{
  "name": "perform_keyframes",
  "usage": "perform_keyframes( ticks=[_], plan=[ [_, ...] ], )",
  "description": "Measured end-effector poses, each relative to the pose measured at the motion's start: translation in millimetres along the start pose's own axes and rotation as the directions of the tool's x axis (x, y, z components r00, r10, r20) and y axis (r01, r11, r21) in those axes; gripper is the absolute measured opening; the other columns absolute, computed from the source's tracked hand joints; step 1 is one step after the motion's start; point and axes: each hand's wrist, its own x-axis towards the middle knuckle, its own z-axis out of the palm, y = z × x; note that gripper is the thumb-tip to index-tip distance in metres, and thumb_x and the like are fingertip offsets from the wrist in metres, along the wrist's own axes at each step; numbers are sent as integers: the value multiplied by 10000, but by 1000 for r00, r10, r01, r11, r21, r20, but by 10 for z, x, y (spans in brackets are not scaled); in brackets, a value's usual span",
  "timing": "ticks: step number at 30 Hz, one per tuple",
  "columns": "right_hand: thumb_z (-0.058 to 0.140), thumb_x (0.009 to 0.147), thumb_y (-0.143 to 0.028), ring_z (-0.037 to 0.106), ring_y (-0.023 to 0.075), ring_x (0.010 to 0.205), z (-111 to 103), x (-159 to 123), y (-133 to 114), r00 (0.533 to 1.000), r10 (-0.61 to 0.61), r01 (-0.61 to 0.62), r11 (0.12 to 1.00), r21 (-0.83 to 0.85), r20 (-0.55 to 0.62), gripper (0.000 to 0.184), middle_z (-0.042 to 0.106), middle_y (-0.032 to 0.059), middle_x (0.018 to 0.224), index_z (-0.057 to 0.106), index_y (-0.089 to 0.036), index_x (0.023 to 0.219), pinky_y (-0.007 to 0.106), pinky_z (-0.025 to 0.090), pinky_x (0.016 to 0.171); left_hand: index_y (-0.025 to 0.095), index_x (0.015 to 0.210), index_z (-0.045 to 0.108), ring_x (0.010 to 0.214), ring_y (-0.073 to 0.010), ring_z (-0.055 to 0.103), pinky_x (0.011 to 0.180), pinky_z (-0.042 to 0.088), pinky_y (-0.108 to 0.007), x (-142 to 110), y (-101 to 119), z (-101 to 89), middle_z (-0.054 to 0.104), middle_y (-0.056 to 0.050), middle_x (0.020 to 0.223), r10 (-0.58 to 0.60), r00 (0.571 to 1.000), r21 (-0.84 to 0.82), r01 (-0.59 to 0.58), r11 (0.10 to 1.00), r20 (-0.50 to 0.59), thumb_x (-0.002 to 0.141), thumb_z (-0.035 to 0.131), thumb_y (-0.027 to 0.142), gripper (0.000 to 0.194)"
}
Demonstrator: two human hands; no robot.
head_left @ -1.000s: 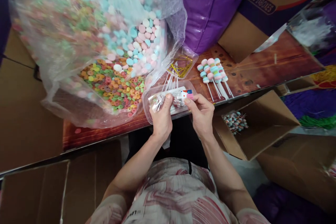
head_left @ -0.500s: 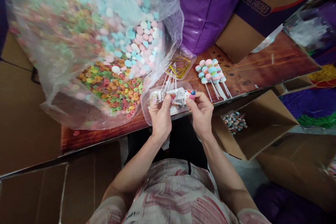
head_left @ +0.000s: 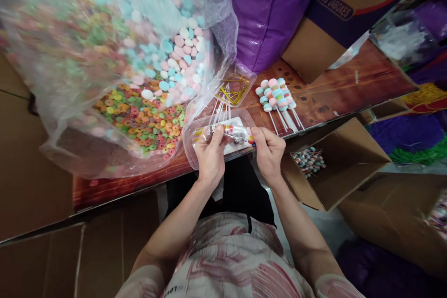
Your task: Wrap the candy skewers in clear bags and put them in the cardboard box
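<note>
A small clear printed plastic bag [head_left: 238,134] is stretched between my two hands. My left hand [head_left: 211,153] pinches its left end, and my right hand [head_left: 268,151] pinches the right end with the coloured print. Both hands are over a clear plastic tray [head_left: 190,146] at the table's front edge; further printed bags seem to lie in it, partly hidden by my hands. Behind the tray are white sticks [head_left: 219,111] and a smaller clear tray of gold twist ties [head_left: 234,91]. To the right lie several marshmallow skewers [head_left: 277,95] in pink, blue and white.
A large clear bag [head_left: 139,60] of marshmallows and ring-shaped sweets covers the table's left. A purple sack [head_left: 261,14] and a printed carton [head_left: 324,23] stand behind. Below the table's right edge, an open cardboard box [head_left: 349,167] holds many wrapped skewers [head_left: 309,160].
The bag has been drawn out straighter between my hands, and my right hand's grip has shifted to its end. The whole view has swung slightly, so things sit a little further left.
</note>
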Motion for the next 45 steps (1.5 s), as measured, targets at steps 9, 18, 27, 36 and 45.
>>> perform_keyframes(
  ticks=[9,18,27,36,45],
  plan=[
    [524,1039,-466,459,137,629,-406,422,232,964,-207,107,878,-466,-168,434,506,-24,650,530,-215,685,293,398,662,188,722,706,693,-94,680,666,536,-208,82,-47,-43,725,32,737,56,996,16,-55,998,-63,526,1024,388,423],
    [622,943,-312,609,238,792,-896,836,773,975,-197,12,507,-862,-102,153,679,83,827,685,-207,851,356,448,770,183,718,688,670,-100,697,714,517,-232,198,-6,-84,731,32,712,-147,987,-44,144,989,-71,560,1018,364,409],
    [655,934,-315,604,160,666,-762,362,368,967,-187,113,922,-371,-171,151,662,-9,727,726,-210,853,301,493,670,169,752,696,722,-119,708,744,510,-248,297,64,-108,722,6,726,-308,943,-99,297,950,-123,680,974,370,351],
    [699,945,-292,642,178,695,-957,-86,128,985,-171,148,930,-336,-40,118,704,9,761,771,-233,872,322,482,648,172,720,647,697,-110,706,716,517,-226,289,116,-76,699,20,681,-340,934,-96,331,939,-111,671,977,382,394],
    [707,946,-293,653,192,704,-1120,-33,103,959,-242,282,820,-497,145,131,761,3,786,777,-270,838,376,452,751,184,703,603,644,-105,692,681,521,-222,309,89,-109,672,34,644,-274,957,-40,272,961,-94,650,978,421,447]
  ],
)
